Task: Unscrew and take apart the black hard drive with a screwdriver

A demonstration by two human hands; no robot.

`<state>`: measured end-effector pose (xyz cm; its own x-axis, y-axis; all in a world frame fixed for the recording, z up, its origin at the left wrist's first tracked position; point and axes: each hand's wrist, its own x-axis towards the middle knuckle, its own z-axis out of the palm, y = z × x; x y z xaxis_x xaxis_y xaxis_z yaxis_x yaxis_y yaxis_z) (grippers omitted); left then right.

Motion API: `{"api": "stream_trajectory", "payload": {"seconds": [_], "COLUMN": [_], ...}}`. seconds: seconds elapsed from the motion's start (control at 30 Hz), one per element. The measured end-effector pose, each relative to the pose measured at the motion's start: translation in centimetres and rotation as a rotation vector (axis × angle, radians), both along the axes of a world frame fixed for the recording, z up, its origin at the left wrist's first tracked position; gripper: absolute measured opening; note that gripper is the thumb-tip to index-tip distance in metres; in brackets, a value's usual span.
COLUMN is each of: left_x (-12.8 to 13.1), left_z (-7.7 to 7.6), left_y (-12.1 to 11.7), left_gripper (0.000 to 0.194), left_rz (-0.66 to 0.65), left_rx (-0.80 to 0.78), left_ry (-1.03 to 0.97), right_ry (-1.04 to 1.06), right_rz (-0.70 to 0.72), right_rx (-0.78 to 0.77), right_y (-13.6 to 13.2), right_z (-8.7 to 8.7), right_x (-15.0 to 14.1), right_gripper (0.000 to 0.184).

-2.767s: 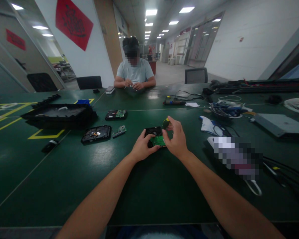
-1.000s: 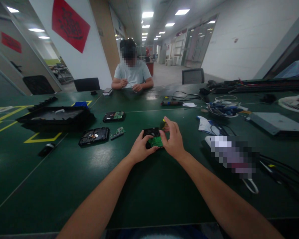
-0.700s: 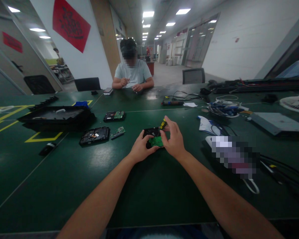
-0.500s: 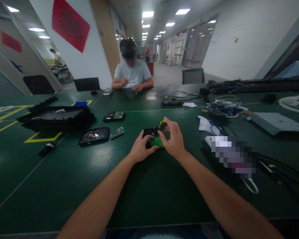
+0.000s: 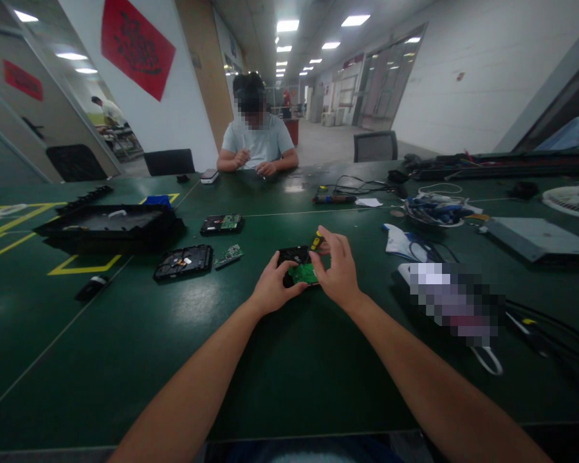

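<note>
A hard drive (image 5: 303,273) with a green circuit board lies on the dark green table in front of me. My left hand (image 5: 276,284) grips its left side, thumb along the near edge and fingers on the far one. Between the thumb and fingers of my right hand (image 5: 336,270) is a screwdriver (image 5: 316,240) with a yellow and black handle, held upright over the drive's right part. Its tip is hidden behind my fingers, so I cannot tell whether it touches a screw.
Left of the drive lie a loose circuit board (image 5: 229,256), a black drive casing (image 5: 183,262), another hard drive (image 5: 222,224) and a black tray (image 5: 109,225). On the right are a white pouch (image 5: 398,243) and a grey metal box (image 5: 543,238). A person (image 5: 257,141) sits opposite.
The screwdriver handle has turned and stands slightly more upright, with the right fingers shifted on it. My left hand and the hard drive stay in place.
</note>
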<state>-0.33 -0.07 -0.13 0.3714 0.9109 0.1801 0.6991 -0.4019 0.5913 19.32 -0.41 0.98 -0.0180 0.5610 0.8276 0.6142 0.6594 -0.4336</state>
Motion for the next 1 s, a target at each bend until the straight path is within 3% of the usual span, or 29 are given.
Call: {"api": "stream_trajectory", "payload": {"seconds": [1.0], "left_x": [-0.11], "left_z": [0.01], "left_y": [0.08], "left_gripper": [0.06], "left_rz": [-0.012], "left_rx": [0.002], "left_ry": [0.003], "right_ry": [-0.024], "right_rz": [-0.024], "right_rx": [0.015], "right_y": [-0.21], "right_z": [0.32], "right_x": [-0.06], "right_gripper": [0.06]}}
